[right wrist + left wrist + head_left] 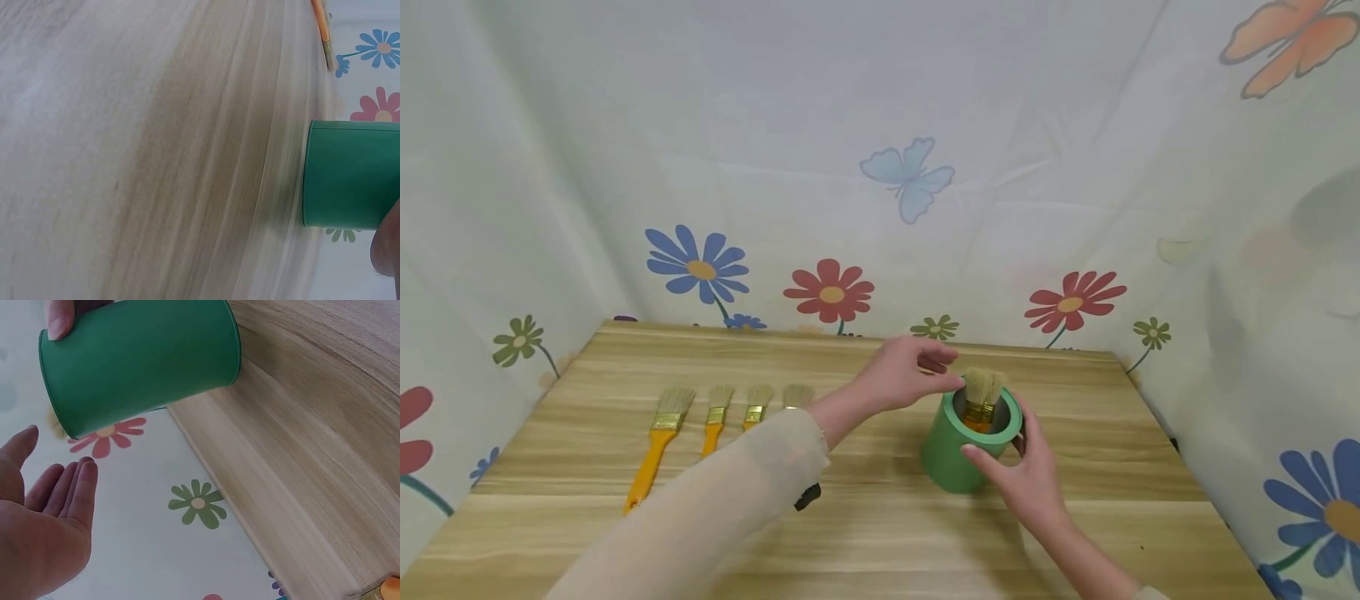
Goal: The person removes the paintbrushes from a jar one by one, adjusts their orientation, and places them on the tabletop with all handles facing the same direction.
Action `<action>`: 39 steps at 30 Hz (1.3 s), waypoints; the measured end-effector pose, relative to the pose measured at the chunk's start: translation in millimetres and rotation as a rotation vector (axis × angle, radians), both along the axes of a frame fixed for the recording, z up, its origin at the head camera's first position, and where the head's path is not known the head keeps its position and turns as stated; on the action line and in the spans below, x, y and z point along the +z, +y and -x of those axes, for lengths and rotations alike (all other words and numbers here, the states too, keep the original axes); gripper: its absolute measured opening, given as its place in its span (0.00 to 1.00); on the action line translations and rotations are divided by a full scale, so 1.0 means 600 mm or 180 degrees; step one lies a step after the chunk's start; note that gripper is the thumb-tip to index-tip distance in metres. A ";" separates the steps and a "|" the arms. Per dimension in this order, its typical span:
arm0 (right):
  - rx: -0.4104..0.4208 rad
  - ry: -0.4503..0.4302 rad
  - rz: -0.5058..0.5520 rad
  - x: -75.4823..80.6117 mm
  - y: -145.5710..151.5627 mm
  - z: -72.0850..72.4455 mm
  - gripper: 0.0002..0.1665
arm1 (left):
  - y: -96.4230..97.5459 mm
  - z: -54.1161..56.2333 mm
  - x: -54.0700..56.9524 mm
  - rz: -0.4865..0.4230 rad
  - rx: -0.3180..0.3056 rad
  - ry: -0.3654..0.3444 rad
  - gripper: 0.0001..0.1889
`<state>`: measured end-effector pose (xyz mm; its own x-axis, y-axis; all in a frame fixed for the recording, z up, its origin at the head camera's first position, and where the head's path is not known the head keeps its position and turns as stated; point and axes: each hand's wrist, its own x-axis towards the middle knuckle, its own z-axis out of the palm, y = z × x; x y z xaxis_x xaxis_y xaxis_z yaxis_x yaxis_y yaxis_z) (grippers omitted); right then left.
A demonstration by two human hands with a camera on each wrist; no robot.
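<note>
The green can [958, 454] stands on the right half of the counter [865, 533], between the two hands. The right hand [1033, 471] grips it near the rim, its thumb on the near side and its fingers going round the right side, where part of them is hidden. The left hand [913, 371] is just beside the rim on the left; the left wrist view shows it apart from the can, its fingers loosely extended and its thumb spread away from them, holding nothing.

The can is upright, its long axis vertical and its mouth facing up, with the base on the counter. Inside it, pale bristles [984, 386] point upward and rise above the rim, with gold ferrules and orange below them; how many brushes stand there is hard to tell.

To the left, four paintbrushes [658, 442] lie spaced in a row, bristles toward the far edge. The leftmost slants, its orange handle running toward the person and leftward; the left sleeve [700, 508] covers part of the others. Behind hangs a white cloth [760, 100] printed with flowers and butterflies
</note>
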<state>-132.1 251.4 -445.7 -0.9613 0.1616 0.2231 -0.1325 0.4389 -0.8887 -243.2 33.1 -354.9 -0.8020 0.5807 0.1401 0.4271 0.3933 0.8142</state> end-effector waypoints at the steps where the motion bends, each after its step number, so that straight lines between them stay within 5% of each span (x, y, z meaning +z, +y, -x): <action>1: -0.0004 -0.0005 -0.0005 0.000 0.000 0.000 0.58 | 0.001 0.000 0.000 0.0000 0.0004 -0.0006 0.25; 20: 0.0004 -0.0006 -0.0050 0.003 0.002 -0.002 0.57 | 0.028 -0.005 -0.001 -0.0037 -0.0028 -0.0137 0.28; 39: 0.0019 0.0084 -0.0080 -0.001 0.003 -0.001 0.56 | 0.055 -0.003 -0.012 -0.0156 0.0163 0.0175 0.14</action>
<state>-131.7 253.3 -446.0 -0.9560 0.1499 0.2523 -0.1584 0.4602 -0.8736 -241.7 66.2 -362.3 -0.8208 0.5304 0.2119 0.4519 0.3761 0.8089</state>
